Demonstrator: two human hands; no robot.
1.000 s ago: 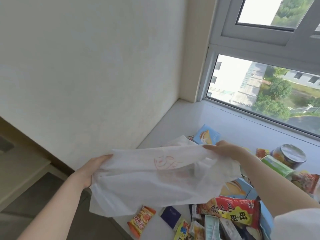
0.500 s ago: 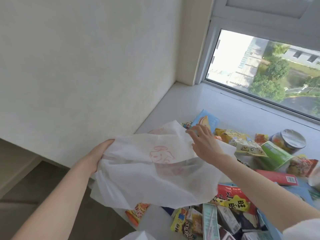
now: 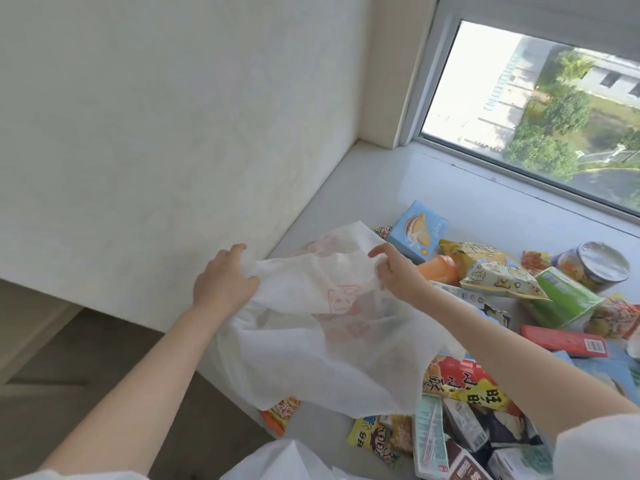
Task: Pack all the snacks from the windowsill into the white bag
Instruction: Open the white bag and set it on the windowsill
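Lying all over the right part of the windowsill (image 3: 363, 188), many snacks surround the white bag (image 3: 311, 334): a light blue box (image 3: 417, 232) just behind it, an orange packet (image 3: 438, 270) and a yellow patterned pouch (image 3: 491, 271) beside the right wrist, a green packet (image 3: 564, 299), a foil-topped can (image 3: 597, 266) near the window (image 3: 540, 109), a flat red box (image 3: 564, 344), and a big red and yellow packet (image 3: 464, 382) under the right forearm. More small cartons and packets (image 3: 450, 441) are piled at the near edge, and a small orange packet (image 3: 282, 412) shows from under the bag's lower corner.

The bag hangs over the near left corner of the sill, above these snacks. The left hand (image 3: 221, 282) grips its left edge with curled fingers, and the right hand (image 3: 398, 275) pinches the upper edge, index finger stretched out. The cloth is thin and crumpled, with a red drawing on it. I cannot tell if anything is inside, because the mouth is not clearly visible.

On the left the white wall (image 3: 173, 133) stands close along the sill, which ends just below the bag, and past it the floor (image 3: 86, 358) is seen. The far left part of the sill, toward the window corner, is bare stone.
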